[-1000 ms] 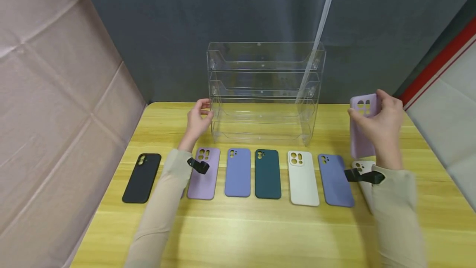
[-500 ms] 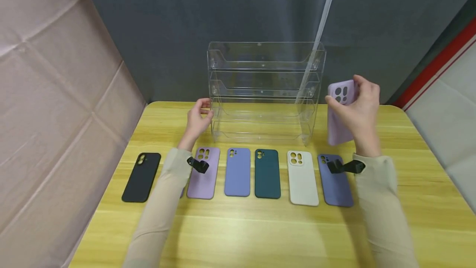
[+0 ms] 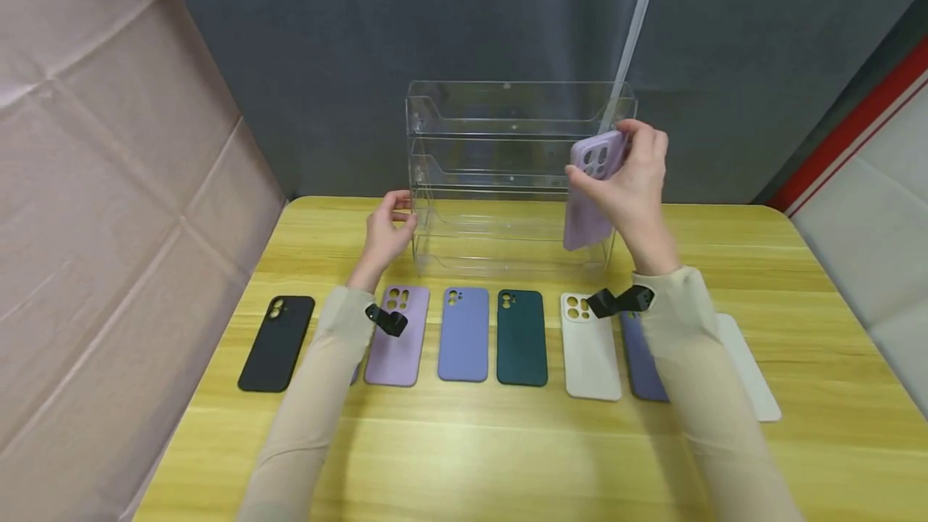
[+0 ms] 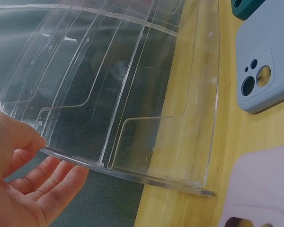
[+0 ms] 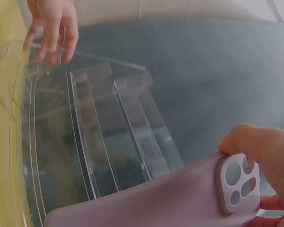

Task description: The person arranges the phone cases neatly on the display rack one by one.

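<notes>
In the head view my right hand [image 3: 638,184] grips a lilac phone case [image 3: 586,216] between thumb and fingers. The case is raised upright, slightly tilted, and overlaps the right part of a clear tiered acrylic rack [image 3: 500,268]. The right wrist view shows the case's camera cutouts [image 5: 239,182] beside the thumb. My left hand [image 3: 389,232] is at the rack's left side; its relaxed fingers [image 4: 68,189] reach the outer edge of the side panel, with the thumb near that same edge. The rack's tiers show no cases.
A row of phone cases lies before the rack: black [image 3: 277,345], lilac [image 3: 399,345], light blue [image 3: 464,337], dark green [image 3: 522,341], white [image 3: 593,361], blue [image 3: 644,361] and another white one [image 3: 750,369]. Sleeves partly cover some. A dark curtain [image 3: 326,63] hangs behind.
My right hand has carried the lilac case left and upward, from beyond the table's right side to the rack's right part. My left hand has stayed at the rack's side.
</notes>
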### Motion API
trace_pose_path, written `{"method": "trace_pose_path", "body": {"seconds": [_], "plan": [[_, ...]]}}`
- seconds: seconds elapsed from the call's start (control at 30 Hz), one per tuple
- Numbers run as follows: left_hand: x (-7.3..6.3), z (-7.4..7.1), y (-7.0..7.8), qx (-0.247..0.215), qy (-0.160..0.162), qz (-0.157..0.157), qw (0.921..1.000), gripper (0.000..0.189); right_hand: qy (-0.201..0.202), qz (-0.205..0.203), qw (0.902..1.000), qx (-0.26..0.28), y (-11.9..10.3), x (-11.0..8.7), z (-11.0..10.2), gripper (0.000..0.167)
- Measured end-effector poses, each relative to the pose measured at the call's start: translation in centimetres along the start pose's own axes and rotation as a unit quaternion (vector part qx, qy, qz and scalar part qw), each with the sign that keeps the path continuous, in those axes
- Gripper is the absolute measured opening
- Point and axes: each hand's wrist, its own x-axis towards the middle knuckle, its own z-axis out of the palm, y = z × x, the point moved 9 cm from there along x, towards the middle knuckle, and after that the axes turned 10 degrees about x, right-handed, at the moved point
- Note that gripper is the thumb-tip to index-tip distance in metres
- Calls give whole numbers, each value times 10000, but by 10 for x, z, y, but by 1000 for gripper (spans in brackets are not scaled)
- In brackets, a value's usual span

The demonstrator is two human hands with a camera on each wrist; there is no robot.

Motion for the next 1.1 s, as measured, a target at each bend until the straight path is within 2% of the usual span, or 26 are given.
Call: {"method": "trace_pose_path", "body": {"seconds": [0.3,0.53,0.77,0.93,1.1], "plan": [[-1,-1,0,82,-41,-28,10000,36,-324,-310,9986,287,-41,19,43,71],[0,1,3,9,-59,50,10000,36,-434,-164,9983,347,-64,38,74,69],[1,1,3,0,4,169,9999,35,-183,-183,9989,393,-80,58,95,69],[1,0,4,40,22,192,9998,35,65,206,9993,315,-78,70,109,69],[0,0,4,106,73,207,9997,35,258,525,9976,357,-74,74,121,68]]}}
